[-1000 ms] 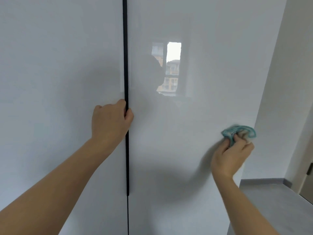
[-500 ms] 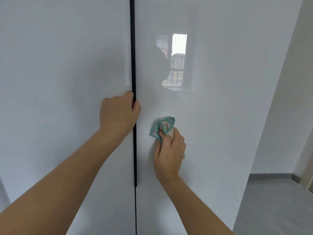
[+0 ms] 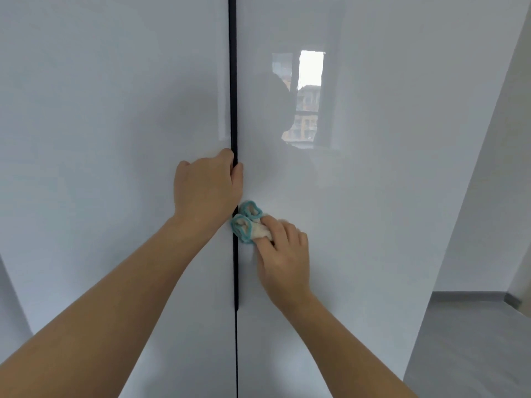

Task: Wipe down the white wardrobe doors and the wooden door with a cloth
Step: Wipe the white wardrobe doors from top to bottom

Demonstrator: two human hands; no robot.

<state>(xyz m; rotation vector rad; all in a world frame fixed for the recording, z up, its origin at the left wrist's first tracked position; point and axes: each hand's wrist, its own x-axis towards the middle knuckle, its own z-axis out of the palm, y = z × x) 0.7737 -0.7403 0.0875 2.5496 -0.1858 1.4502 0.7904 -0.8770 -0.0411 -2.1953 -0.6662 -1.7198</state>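
Crumpled white cloth with teal edging (image 3: 248,222), centre frame: pressing it on glossy white right wardrobe door (image 3: 388,196), touching black vertical gap (image 3: 232,81). Gripping it in right hand (image 3: 283,254), fingers curled over it. Hooking left hand (image 3: 205,188), just above, round edge of glossy white left wardrobe door (image 3: 100,139).

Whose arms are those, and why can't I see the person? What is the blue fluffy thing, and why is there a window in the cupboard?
The camera sits on the person's head and looks forward and down, so you only see their arms. The left hand grips the edge of the white left door at the dark gap between the doors. The right hand holds a cloth, white with a teal border, against the right door, beside that gap. The window is only a reflection: the door is shiny like a mirror. Grey floor shows at the lower right.
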